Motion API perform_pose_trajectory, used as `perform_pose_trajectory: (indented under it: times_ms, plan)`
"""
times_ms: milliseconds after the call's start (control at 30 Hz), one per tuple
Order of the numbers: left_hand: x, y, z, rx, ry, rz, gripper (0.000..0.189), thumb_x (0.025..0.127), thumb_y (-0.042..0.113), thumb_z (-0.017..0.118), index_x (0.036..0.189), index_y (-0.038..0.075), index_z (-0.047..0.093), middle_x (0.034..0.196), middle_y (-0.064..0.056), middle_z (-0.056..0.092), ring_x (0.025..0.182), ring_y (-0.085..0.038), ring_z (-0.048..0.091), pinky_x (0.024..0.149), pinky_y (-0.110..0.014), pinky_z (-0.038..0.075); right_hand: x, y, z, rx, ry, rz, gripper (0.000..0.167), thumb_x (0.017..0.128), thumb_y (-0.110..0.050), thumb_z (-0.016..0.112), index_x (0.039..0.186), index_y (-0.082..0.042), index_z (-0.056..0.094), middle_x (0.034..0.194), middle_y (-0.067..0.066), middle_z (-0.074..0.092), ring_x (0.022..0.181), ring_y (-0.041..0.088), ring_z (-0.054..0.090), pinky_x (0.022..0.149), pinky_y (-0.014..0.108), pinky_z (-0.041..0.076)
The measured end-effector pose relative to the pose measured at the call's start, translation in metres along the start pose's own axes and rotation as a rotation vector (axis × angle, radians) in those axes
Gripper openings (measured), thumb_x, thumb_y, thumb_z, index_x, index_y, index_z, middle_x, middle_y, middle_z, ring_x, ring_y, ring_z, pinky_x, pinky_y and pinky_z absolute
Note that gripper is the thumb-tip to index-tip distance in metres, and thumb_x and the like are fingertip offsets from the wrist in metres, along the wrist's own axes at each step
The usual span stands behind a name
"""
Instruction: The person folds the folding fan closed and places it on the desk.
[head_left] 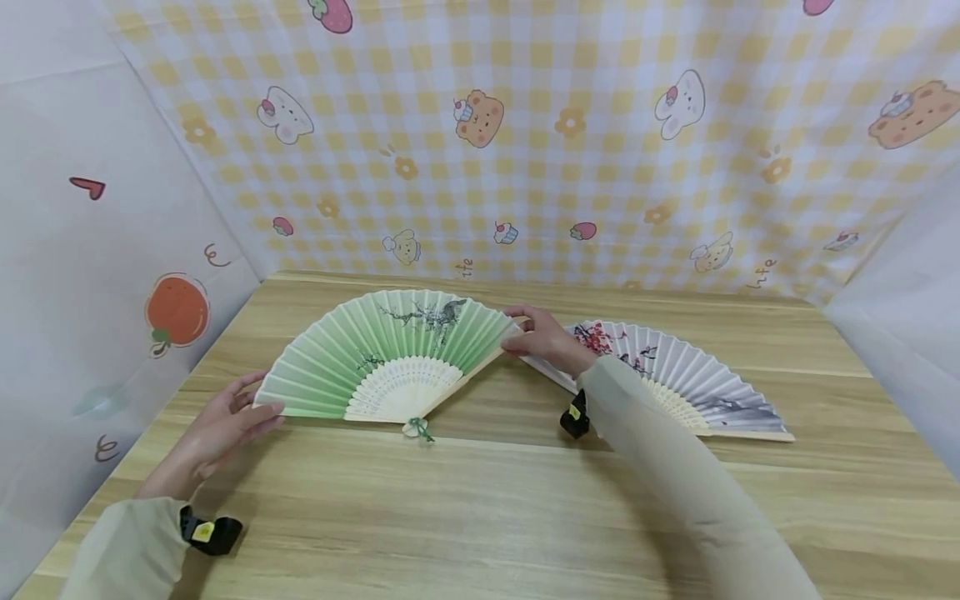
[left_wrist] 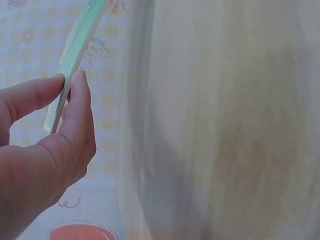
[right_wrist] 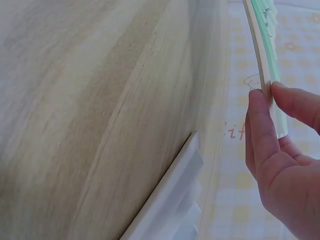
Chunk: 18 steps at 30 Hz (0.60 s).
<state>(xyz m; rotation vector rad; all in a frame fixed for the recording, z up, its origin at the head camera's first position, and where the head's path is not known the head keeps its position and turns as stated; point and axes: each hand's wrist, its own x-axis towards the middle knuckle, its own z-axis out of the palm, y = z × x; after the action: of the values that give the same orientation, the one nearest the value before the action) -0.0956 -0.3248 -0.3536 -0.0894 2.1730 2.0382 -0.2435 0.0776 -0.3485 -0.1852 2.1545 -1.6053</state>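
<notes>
A green folding fan (head_left: pixel 397 333), spread wide with a dark branch painted on it, is held by both hands. My left hand (head_left: pixel 225 423) pinches its left end between thumb and fingers, as the left wrist view shows at the fan's edge (left_wrist: pixel 75 65). At the other end, my right hand (head_left: pixel 549 340) pinches the outer rib (right_wrist: pixel 262 55). A green tassel with a pale bead (head_left: pixel 417 428) hangs at the pivot. To the right, a white-and-grey folding fan (head_left: pixel 675 367) with red blossoms lies spread on the table, partly hidden behind my right hand and sleeve.
The wood-grain table (head_left: pixel 465 517) reaches back to a yellow checked cloth (head_left: pixel 525 167) with cartoon prints. A white sheet (head_left: pixel 82 275) borders the left side. In the right wrist view, the pale fan's edge (right_wrist: pixel 170 195) lies below the hand.
</notes>
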Motion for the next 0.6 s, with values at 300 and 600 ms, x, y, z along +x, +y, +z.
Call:
perform_pose_trajectory:
  times_ms: [300, 600]
  plan:
    - [-0.003, 0.007, 0.009, -0.077, 0.01, 0.032, 0.053, 0.085, -0.002, 0.054, 0.129, 0.008, 0.027, 0.099, 0.003, 0.049, 0.084, -0.007, 0.058, 0.077, -0.023, 0.048, -0.008, 0.001, -0.002, 0.016, 0.043, -0.045, 0.055, 0.082, 0.004, 0.057, 0.132, -0.008, 0.036, 0.095, 0.015, 0.047, 0.078, 0.018, 0.055, 0.075, 0.026, 0.05]
    - [-0.001, 0.01, 0.017, -0.119, 0.018, 0.057, 0.036, 0.085, 0.003, 0.056, 0.115, 0.016, 0.041, 0.101, 0.002, 0.049, 0.087, -0.006, 0.057, 0.081, -0.022, 0.046, -0.019, 0.0, -0.003, 0.102, 0.095, -0.108, 0.055, 0.084, 0.008, 0.051, 0.134, -0.005, 0.031, 0.105, 0.02, 0.046, 0.082, 0.021, 0.055, 0.08, 0.033, 0.049]
